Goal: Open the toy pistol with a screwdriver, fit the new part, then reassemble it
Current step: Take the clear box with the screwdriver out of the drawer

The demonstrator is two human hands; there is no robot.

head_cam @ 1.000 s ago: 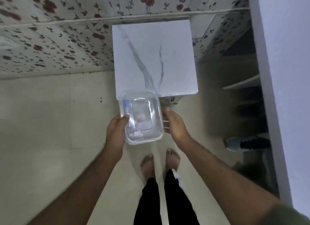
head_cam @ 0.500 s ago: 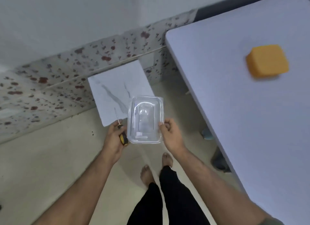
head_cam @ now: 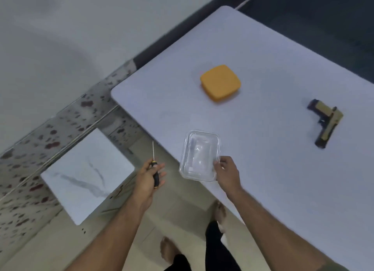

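A tan and black toy pistol (head_cam: 325, 122) lies on the white table (head_cam: 263, 68) at the far right. My left hand (head_cam: 148, 178) grips a screwdriver (head_cam: 155, 172) by its black handle, thin shaft pointing up, over the floor left of the table edge. My right hand (head_cam: 227, 170) holds a clear plastic container (head_cam: 199, 155) by its near right corner, above the table's near edge. Small pale parts show faintly inside the container.
An orange square box (head_cam: 220, 82) sits mid-table. A white marble-pattern slab (head_cam: 87, 173) stands on the floor to the left, against a flower-patterned wall base (head_cam: 50, 133). My bare feet (head_cam: 219, 212) are on the tiled floor beside the table edge.
The view has swung right onto the table, bringing the pistol into sight. My left hand let go of the container and now holds only the screwdriver; my right hand carried the container over the table edge.
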